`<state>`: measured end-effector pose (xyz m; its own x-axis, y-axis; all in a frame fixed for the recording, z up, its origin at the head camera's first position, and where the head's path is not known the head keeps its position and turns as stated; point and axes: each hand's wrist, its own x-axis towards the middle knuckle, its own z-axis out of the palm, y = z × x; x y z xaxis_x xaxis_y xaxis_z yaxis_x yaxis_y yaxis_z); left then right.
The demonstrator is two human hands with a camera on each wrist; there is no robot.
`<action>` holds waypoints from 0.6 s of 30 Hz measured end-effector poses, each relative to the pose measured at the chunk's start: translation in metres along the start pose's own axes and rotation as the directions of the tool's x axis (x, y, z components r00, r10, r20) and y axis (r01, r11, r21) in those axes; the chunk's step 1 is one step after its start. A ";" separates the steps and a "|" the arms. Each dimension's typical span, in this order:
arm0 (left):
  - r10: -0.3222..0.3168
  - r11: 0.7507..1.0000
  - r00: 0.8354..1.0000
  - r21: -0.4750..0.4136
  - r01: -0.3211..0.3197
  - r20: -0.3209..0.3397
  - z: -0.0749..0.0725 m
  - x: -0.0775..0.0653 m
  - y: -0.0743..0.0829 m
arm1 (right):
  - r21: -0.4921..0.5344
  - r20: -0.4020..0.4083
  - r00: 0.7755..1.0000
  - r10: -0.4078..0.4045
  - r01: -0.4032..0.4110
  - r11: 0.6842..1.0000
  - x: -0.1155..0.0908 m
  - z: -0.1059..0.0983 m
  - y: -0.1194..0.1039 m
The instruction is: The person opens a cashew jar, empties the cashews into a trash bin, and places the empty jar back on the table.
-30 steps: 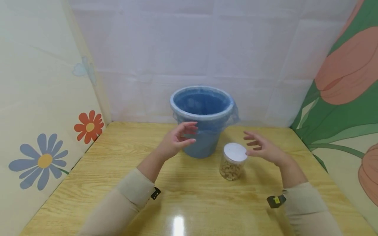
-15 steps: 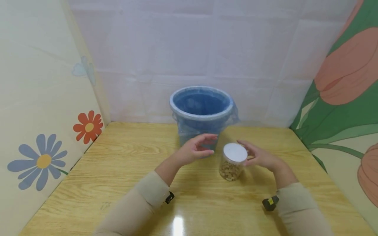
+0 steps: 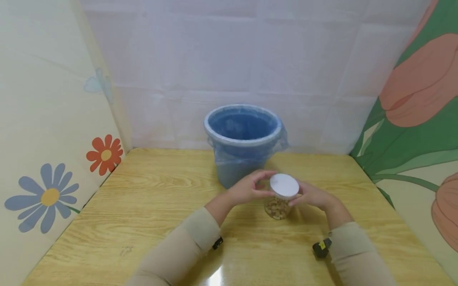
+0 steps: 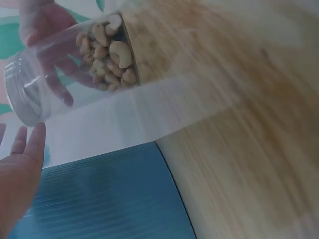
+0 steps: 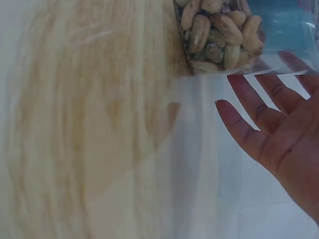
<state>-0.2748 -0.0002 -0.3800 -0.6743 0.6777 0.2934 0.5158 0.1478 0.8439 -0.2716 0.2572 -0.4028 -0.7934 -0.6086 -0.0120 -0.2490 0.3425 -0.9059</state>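
Note:
In the head view a clear jar [image 3: 278, 208] of cashews with a white lid [image 3: 284, 185] stands upright on the wooden table [image 3: 154, 190]. My left hand [image 3: 248, 188] is at its left side, thumb and fingers spread apart close to the lid. On the other side my right hand [image 3: 315, 195] has its thumb in front of the jar and its fingers partly hidden behind it. The left wrist view shows left fingertips [image 4: 39, 133] right at the lid end. In the right wrist view, extended right fingers [image 5: 264, 107] reach the jar wall beside the cashews [image 5: 224, 37].
A blue bin [image 3: 229, 169] with a clear bag over its rim stands just behind the jar, to the left. A white sheet [image 3: 200, 51] hangs at the back. Flower-printed panels [image 3: 32, 119] stand at both sides of the table.
My left hand has moved right and down from in front of the bin to the jar. My right hand has moved left to the jar's right side. The jar has stayed in place.

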 end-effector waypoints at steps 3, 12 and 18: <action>-0.022 1.000 1.000 -0.009 0.022 0.007 0.003 0.004 -0.002 | -0.007 0.000 1.000 0.016 -0.016 1.000 0.000 0.001 0.003; -0.142 0.990 0.990 -0.025 0.142 -0.003 0.010 0.009 -0.003 | -0.029 0.032 0.998 0.057 -0.056 0.998 0.002 0.003 0.013; -0.228 0.974 0.973 0.013 0.228 0.029 0.012 0.011 -0.007 | -0.012 0.062 0.995 0.079 -0.079 0.997 0.003 0.004 0.011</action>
<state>-0.2796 0.0144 -0.3882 -0.7588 0.6464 0.0800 0.3554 0.3080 0.8825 -0.2741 0.2560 -0.4146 -0.7747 -0.6227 -0.1099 -0.1924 0.3977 -0.8971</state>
